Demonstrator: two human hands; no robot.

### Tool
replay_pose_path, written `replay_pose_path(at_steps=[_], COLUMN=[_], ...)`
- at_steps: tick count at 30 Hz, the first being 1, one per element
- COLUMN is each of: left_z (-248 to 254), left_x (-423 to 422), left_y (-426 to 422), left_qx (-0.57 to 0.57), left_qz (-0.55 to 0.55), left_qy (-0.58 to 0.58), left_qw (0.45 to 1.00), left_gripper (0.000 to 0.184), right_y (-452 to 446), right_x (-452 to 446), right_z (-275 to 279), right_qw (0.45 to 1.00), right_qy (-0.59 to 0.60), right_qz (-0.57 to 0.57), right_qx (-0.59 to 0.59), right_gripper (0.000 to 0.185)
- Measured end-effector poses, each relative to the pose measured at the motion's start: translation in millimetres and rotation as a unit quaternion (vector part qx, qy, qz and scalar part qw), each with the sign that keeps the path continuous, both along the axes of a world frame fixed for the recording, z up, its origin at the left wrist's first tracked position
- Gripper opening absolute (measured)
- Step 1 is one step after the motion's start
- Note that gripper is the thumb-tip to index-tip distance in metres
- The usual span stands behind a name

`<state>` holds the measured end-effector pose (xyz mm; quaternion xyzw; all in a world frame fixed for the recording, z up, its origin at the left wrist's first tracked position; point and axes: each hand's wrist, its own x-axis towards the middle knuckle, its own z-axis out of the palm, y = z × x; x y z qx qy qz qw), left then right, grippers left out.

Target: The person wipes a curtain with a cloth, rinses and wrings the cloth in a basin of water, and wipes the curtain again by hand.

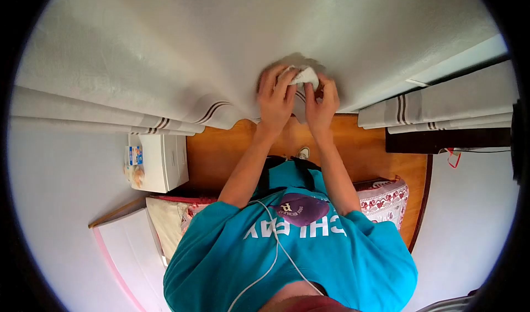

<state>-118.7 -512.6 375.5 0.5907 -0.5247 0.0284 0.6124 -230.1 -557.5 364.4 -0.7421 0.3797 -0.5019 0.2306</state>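
A pale curtain [165, 52] with dark stripes near its hem hangs in front of me. Between my two hands is a crumpled white cloth [305, 78], held up against the curtain; whether it is separate or a gathered bit of the curtain I cannot tell. My left hand [275, 105] has its fingers bent over the cloth's left side. On the other side, my right hand [322, 106] pinches the cloth's lower right edge with thumb and fingers. Some fingertips are hidden behind the cloth.
At the left stands a white cabinet [163, 163] with small packages on top. A bed with a patterned cover [386, 199] lies behind me. Another striped curtain [441, 99] hangs at right above a dark ledge [441, 139]. Wooden floor [232, 149] shows below.
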Motion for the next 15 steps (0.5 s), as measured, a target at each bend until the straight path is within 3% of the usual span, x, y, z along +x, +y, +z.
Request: replay_pose_path(at_steps=[2, 5, 6, 7, 9, 10, 15], left_z=[28.9, 36.2, 34.5, 34.4, 35.9, 35.0, 21.2], left_x=[11.0, 27.2, 28.0, 30.4, 36.6, 40.4, 45.2], left_y=[-11.2, -32.7, -38.2, -45.0, -58.1, -63.9, -73.4], left_qx=[-0.058, -0.068, -0.018, -0.022, -0.034, -0.035, -0.081], left_qz=[0.178, 0.198, 0.159, 0.163, 0.119, 0.123, 0.134], left_qy=[-0.238, -0.244, -0.174, -0.175, -0.055, -0.056, -0.133], left_qw=[0.953, 0.947, 0.972, 0.971, 0.991, 0.990, 0.979], left_gripper=[0.030, 0.030, 0.032, 0.032, 0.032, 0.032, 0.028], right_y=[-20.7, -43.1, -50.7, -59.0, -72.5, -67.8, -81.1], right_x=[13.2, 30.1, 36.9, 42.6, 52.8, 51.8, 58.4], right_z=[5.8, 15.4, 22.6, 29.3, 41.4, 47.0, 26.7], right_qw=[0.992, 0.980, 0.974, 0.973, 0.978, 0.987, 0.985], right_qy=[-0.109, -0.196, -0.217, -0.219, -0.097, -0.066, -0.060], right_qz=[-0.006, 0.029, 0.057, 0.062, -0.019, 0.007, 0.005], right_qx=[-0.057, 0.009, -0.026, -0.029, -0.186, -0.144, -0.162], right_gripper=[0.024, 0.022, 0.022, 0.022, 0.023, 0.024, 0.028])
